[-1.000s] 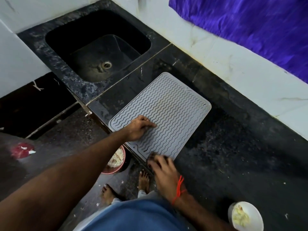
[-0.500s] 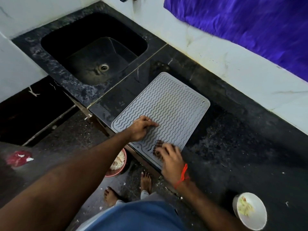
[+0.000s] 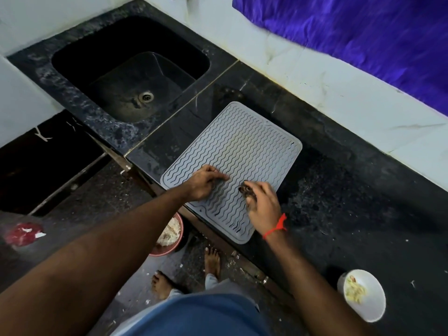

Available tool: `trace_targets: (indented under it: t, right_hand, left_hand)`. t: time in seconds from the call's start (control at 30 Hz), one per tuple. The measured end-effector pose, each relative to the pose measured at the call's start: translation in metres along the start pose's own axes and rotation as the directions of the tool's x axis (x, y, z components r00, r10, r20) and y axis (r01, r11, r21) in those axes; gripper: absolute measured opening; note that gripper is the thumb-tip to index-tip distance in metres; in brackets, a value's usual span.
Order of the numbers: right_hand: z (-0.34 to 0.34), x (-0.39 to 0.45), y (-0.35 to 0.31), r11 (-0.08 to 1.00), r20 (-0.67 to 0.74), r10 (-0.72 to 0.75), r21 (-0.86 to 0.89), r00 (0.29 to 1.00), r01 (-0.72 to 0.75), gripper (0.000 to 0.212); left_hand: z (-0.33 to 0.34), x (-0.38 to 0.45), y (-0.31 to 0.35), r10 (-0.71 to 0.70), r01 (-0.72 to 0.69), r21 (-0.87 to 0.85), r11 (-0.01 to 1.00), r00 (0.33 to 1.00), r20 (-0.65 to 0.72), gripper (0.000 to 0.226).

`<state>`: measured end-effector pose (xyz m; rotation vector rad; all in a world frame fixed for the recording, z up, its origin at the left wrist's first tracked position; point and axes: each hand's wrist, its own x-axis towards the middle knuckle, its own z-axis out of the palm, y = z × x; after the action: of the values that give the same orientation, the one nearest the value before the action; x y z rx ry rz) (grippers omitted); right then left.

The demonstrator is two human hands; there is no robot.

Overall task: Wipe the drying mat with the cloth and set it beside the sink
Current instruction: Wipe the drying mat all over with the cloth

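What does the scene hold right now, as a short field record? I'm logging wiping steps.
mat: grey drying mat flat on the black counter, its near corner over the edge
left hand: left hand presses on the mat
right hand: right hand grips a dark cloth on the mat
sink: sink to the left
bowl: white bowl

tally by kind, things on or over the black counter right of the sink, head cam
Drying mat: 1
Cloth, dark, gripped by the right hand: 1
White bowl with food scraps: 1
Hands, counting the left hand resting on the mat: 2
Total: 5
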<state>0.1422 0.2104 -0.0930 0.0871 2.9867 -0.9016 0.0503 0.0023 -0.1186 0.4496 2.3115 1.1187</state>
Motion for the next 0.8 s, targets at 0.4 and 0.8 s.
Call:
trace_targets:
  t: [0.4, 0.8]
  right_hand:
    - [0.002, -0.036, -0.024, 0.952, 0.379, -0.142, 0.306, 0.915, 0.021, 0.042]
    - [0.042, 0.021, -0.035, 0.933, 0.209, -0.179, -0.275, 0.961, 0.234, 0.055]
  left_hand:
    - [-0.013, -0.013, 0.015, 0.058, -0.048, 0.084, 0.995, 0.992, -0.116, 0.035]
    - [-0.015, -0.058, -0.034, -0.103, 0.212, 0.204, 0.956, 0.892, -0.441, 0.044]
